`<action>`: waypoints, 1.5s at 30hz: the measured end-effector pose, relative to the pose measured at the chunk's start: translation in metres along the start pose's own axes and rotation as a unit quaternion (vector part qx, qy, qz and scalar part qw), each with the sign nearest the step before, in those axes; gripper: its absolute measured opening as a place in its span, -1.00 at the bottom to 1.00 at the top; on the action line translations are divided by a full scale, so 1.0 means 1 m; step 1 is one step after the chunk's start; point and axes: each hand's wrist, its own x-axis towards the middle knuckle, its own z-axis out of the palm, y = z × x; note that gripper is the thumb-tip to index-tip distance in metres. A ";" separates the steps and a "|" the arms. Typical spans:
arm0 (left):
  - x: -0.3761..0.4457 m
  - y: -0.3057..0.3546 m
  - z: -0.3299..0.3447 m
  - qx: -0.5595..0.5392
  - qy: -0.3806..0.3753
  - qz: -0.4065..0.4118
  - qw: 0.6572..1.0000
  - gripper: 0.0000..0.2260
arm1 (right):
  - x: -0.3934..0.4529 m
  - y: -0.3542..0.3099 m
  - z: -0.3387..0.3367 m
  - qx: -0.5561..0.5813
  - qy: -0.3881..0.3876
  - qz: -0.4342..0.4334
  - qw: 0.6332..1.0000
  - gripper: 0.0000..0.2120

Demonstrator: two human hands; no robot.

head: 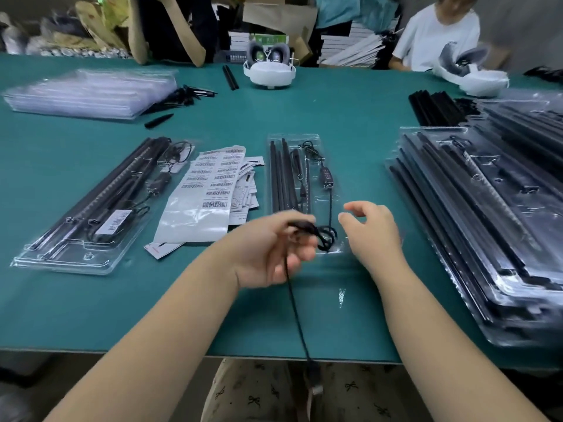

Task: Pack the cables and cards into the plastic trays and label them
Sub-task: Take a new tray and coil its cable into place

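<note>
From my remote seat I see my left hand [274, 248] clenched round a black cable [300, 315], fingers curled about its looped part just above the near end of the open plastic tray [294, 141]. The cable's loose length drops from that grip past the tabletop's [350, 117] near edge, ending in a plug that hangs below it. My right hand [371, 229] hovers just beside the loop, fingers loosely bent, its grip released and empty. The tray lies mid-tabletop, holding black rods and a small controller with a red display [326, 175]. Just left of it sits a sheet of barcode labels [207, 181] over a spread of cards [246, 190]. Toward the left edge lies a closed, labelled tray [88, 208]; along the right edge rises a stack of filled trays [493, 214]. A second person [438, 35] sits at the far right corner.
</note>
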 end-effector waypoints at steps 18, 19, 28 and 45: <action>0.051 0.033 -0.007 0.149 0.199 0.251 0.936 -0.54 | -0.011 -0.018 -0.001 0.152 -0.129 -0.050 0.979 -0.82; 0.053 0.032 -0.008 0.114 0.190 0.247 0.943 -0.53 | -0.007 -0.021 -0.002 0.148 -0.142 -0.032 0.978 -0.86; 0.064 0.019 -0.019 0.013 0.126 0.256 0.958 -0.53 | 0.012 -0.035 -0.010 0.124 -0.233 0.005 0.965 -0.93; 0.059 0.012 -0.025 0.104 0.116 0.317 0.935 -0.86 | 0.008 -0.024 -0.008 0.425 -0.184 -0.013 0.886 -0.87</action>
